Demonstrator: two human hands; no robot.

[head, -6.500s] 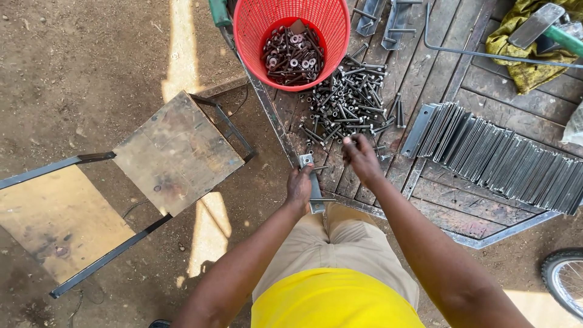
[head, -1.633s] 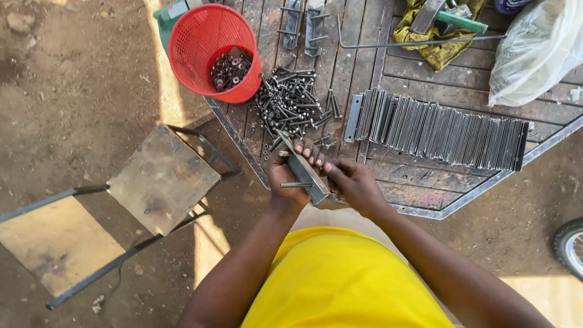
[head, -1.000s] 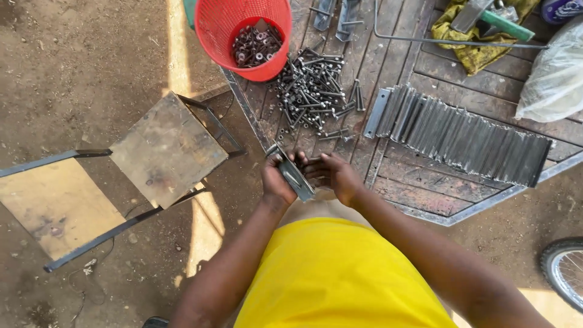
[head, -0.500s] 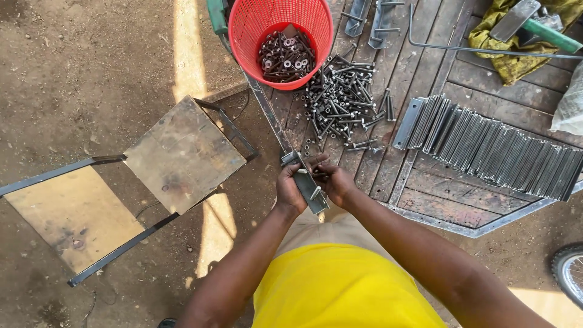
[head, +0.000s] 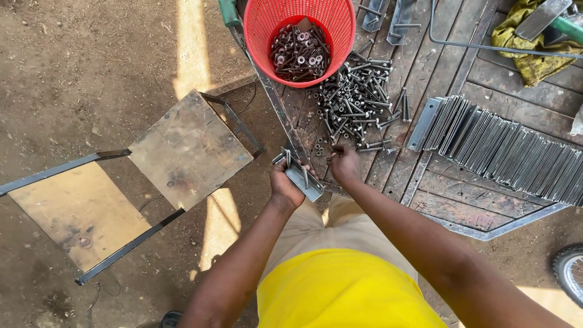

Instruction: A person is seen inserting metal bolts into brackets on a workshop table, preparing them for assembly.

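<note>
My left hand (head: 285, 185) gripped angled steel bracket (head: 302, 176), held tilted at tray edge so bolts already standing in its holes faced up. My right hand (head: 344, 165) hovered over tray, fingertips pinched, apparently on small fastener, too small to tell which. Loose bolt pile (head: 358, 106) lay just ahead, within easy reach. Red basket (head: 267, 24) of assembled bolts beyond pile. Row of flat steel brackets (head: 504, 152) stacked on edge to right. Metal stool (head: 188, 149) stood left.
</note>
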